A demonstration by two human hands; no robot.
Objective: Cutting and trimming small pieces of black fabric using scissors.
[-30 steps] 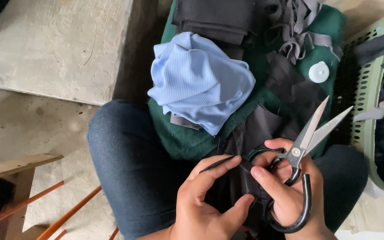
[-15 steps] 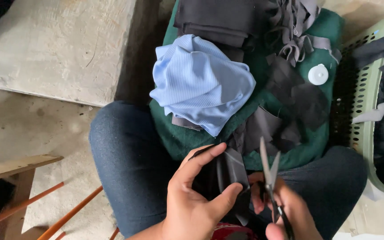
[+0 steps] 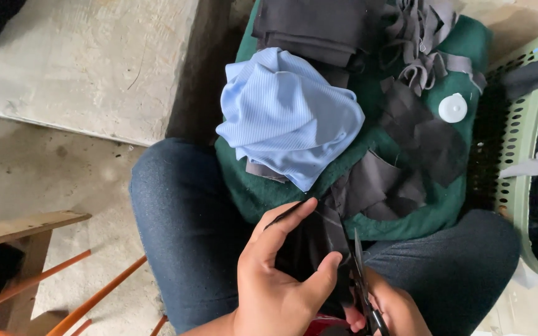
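Observation:
My left hand (image 3: 278,280) pinches a piece of dark grey cloth (image 3: 309,239) between thumb and fingers and holds it upright over my lap. My right hand (image 3: 390,308), low at the frame's bottom edge, grips a pair of black-handled scissors (image 3: 361,283). The blades stand nearly edge-on and closed beside the cloth's right side. On my lap lies a green cloth (image 3: 406,221) with a crumpled light blue fabric (image 3: 291,115) on top and several dark grey offcuts (image 3: 424,140) around it.
A white round disc (image 3: 453,107) rests on the green cloth. A pale green perforated basket (image 3: 518,186) with dark fabric stands at the right. A concrete slab (image 3: 88,62) lies upper left; a wooden piece (image 3: 14,227) and orange rods (image 3: 94,298) sit lower left.
The scissors went from wide open and raised at the right to lowered and closed against the dark cloth. My left hand has shifted its hold on the cloth and lifted it.

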